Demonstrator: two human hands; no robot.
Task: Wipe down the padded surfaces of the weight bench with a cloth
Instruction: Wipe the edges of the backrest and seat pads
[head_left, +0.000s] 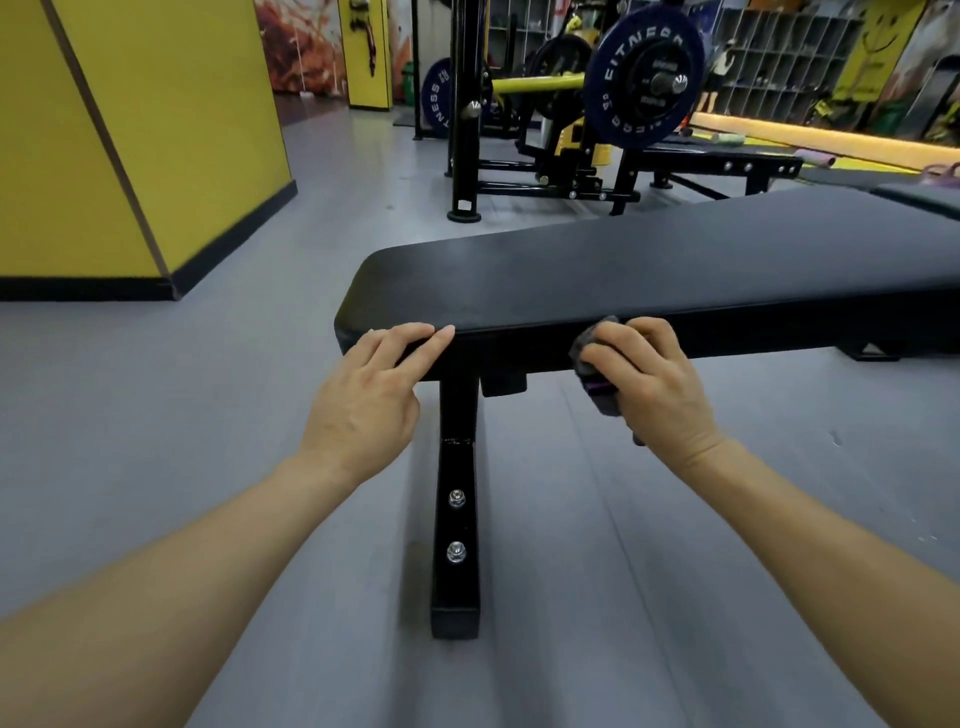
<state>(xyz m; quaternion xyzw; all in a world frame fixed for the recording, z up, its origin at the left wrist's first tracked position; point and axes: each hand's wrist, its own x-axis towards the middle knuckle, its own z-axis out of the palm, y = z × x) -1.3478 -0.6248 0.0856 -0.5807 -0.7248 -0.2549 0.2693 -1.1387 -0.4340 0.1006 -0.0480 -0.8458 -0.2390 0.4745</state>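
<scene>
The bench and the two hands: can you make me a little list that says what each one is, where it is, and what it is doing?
bench: long black padded weight bench, flat, on a black metal leg
cloth: small grey cloth with a purple edge, pressed on the pad's near side edge
right hand: right hand, grip curled round the cloth
left hand: left hand, fingers resting on the pad's near edge by its end, holding nothing
floor: grey gym floor
behind: dark blue round weight plates on a rack

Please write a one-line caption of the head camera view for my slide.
Right hand presses a grey cloth on the bench pad's side edge; left hand steadies its end.
</scene>
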